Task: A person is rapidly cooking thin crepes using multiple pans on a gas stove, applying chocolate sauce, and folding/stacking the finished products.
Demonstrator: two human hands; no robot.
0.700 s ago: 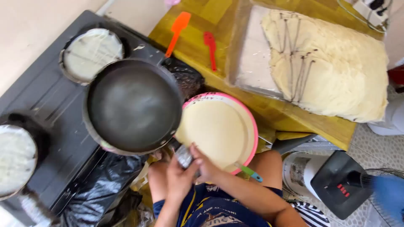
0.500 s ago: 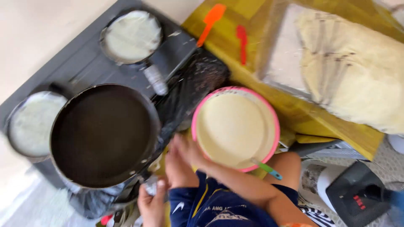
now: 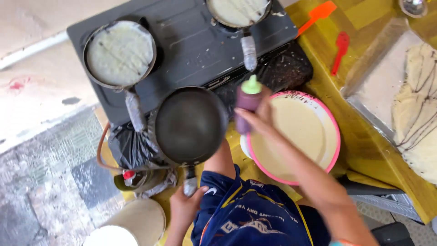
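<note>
Right hand (image 3: 258,122) wrapped around a dark squeeze bottle (image 3: 248,104) with a green cap, fingers closed on its body. Bottle is upright, cap pointing far, held between the empty black pan (image 3: 190,125) and the pink-rimmed bowl (image 3: 334,136) of pale batter, at the bowl's left edge.

Left hand (image 3: 184,205) closed on the pan's handle (image 3: 190,184) at the near end, fingers curled round it. Pan sits level near the front edge of the dark grey stove (image 3: 191,45); inside looks bare.

On the stove: left pan (image 3: 120,53) with a pale crepe filling it, handle pointing near. Far pan (image 3: 237,10) also has a pale crepe, partly cut off by the frame, handle pointing near toward the bottle.

Yellow worktop (image 3: 364,150) on the right carries the bowl, an orange spatula (image 3: 318,13) and a red spatula (image 3: 340,50) at the far side, well apart from the bowl. Metal tray (image 3: 378,86) at far right holds stacked crepes (image 3: 419,114) with dark drizzle lines.

Black plastic bag (image 3: 132,148) hangs below the stove on the left; orange hose (image 3: 101,150) loops beside it. White bucket (image 3: 129,225) at the near left on the floor.
</note>
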